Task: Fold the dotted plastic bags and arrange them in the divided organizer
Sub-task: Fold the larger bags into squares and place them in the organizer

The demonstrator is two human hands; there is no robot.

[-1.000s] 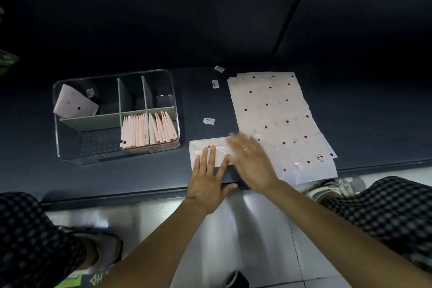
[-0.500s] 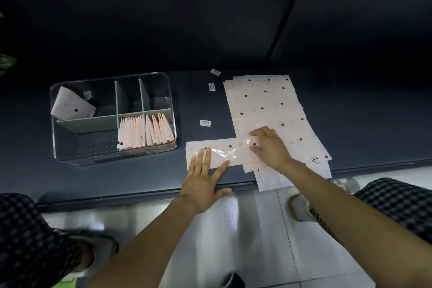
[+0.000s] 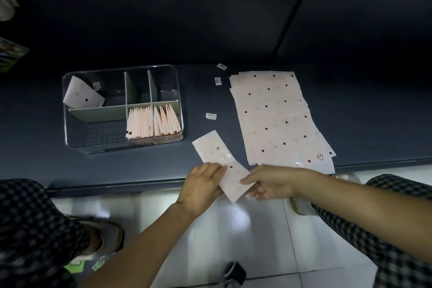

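A folded dotted bag (image 3: 219, 161) juts over the near edge of the dark worktop (image 3: 145, 166), pinched by the fingers of the left hand (image 3: 203, 184) and right hand (image 3: 271, 182), right of the organizer (image 3: 122, 107), above a glossy tiled floor (image 3: 233, 229).

1 clear organizer (image 3: 70, 124), 6 compartments. 3 small white labels (image 3: 211, 116) loose on the table. 1 folded strip (image 3: 218, 159) held by 2 hands. Flat bag stack (image 3: 275, 119), folded bags (image 3: 153, 121): uncountable.
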